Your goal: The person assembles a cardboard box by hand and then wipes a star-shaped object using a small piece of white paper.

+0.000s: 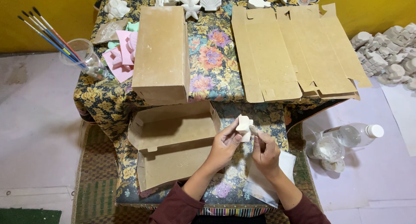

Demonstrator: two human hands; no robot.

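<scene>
between both hands [245, 144], white plaster figure [244, 125]

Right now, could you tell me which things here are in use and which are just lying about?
In use: white plaster piece, held by left hand and right hand; open cardboard box; clear bag.
Lying about: paintbrushes, flat cardboard blanks, plastic bottle.

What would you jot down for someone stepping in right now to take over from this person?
Left hand holds a small white plaster shape. Right hand pinches at its edge, above a clear plastic bag on the lap. An open cardboard box sits empty just left of the hands; a closed box and flat box blanks lie on the floral cloth. Nothing is in the open box yet. More white shapes are piled at far right.
</scene>
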